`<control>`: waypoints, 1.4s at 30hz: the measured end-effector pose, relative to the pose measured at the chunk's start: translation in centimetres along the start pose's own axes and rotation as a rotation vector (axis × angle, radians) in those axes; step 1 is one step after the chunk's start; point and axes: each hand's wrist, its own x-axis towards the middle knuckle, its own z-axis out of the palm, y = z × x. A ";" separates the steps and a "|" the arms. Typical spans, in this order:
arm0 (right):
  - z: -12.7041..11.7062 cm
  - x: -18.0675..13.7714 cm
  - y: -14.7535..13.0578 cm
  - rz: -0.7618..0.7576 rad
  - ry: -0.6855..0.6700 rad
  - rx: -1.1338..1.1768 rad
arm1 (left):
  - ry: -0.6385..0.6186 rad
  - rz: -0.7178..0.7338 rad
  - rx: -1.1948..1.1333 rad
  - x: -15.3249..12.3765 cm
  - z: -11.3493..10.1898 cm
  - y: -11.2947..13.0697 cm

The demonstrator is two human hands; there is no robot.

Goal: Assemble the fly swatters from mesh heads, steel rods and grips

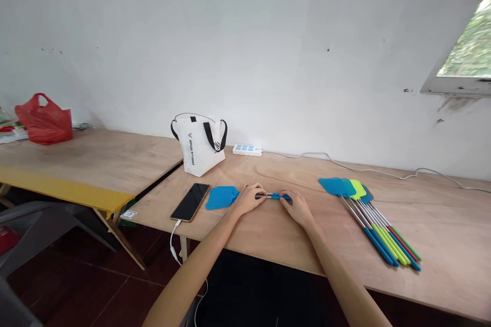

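A blue fly swatter [221,197] lies across the table before me, its flat head to the left and a short metal shaft running right to a blue handle. My left hand [251,198] is closed around the shaft near the head. My right hand [297,206] grips the blue handle at the other end. Between the hands show bits of metal rod and blue grip; whether there is one swatter or two together I cannot tell. To the right lies a fanned row of several fly swatters [366,212] with blue, green and yellow heads and long coloured handles.
A phone [191,202] with a white cable lies left of the swatter. Behind it stands a white bag [201,150] with black handles. A power strip [247,150] sits against the wall, its cord trailing right. A red plastic bag [46,121] rests on the left table [115,156].
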 end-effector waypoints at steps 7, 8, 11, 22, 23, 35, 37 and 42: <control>0.1 -0.2 0.4 0.019 0.010 -0.025 | 0.002 0.010 -0.008 -0.1 0.1 0.0; 0.1 -0.2 0.4 0.019 0.009 -0.024 | 0.006 0.005 -0.005 -0.1 0.2 0.0; 0.1 -0.2 0.5 0.020 0.007 -0.021 | 0.018 -0.018 0.004 -0.1 0.2 0.0; -0.5 -0.6 -0.1 0.026 -0.009 0.001 | 0.013 -0.022 0.012 -0.2 0.1 0.2; -0.7 -0.8 -0.2 0.025 -0.012 0.004 | 0.009 -0.014 0.013 -0.4 -0.1 0.3; -4.0 -7.0 -1.2 0.026 -0.036 0.026 | 0.074 -0.075 -0.099 -6.9 -1.4 0.8; -4.0 -7.4 -1.4 0.020 -0.023 0.021 | 0.123 -0.117 -0.091 -7.1 -1.2 0.9; -3.8 -7.8 -1.4 0.010 -0.044 -0.016 | 0.118 -0.156 -0.109 -6.8 -1.4 1.2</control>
